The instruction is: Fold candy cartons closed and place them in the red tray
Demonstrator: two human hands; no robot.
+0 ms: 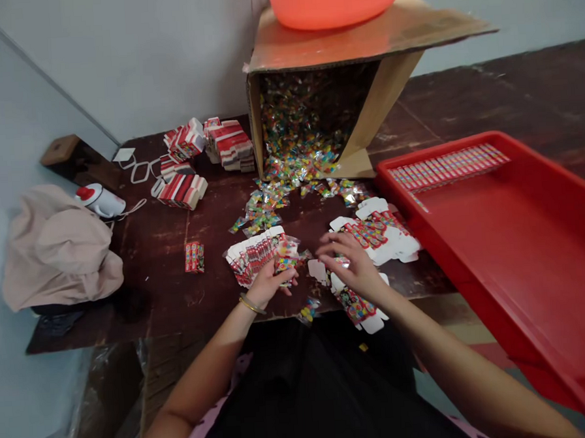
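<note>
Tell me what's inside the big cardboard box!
Colorful little packets lie heaped inside the cardboard box, spilling out its open front. I can't see what the packets cover underneath.

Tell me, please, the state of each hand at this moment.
Left hand: partly closed, apparently holding a small printed box.
Right hand: open and spread, nothing visibly held.
</note>
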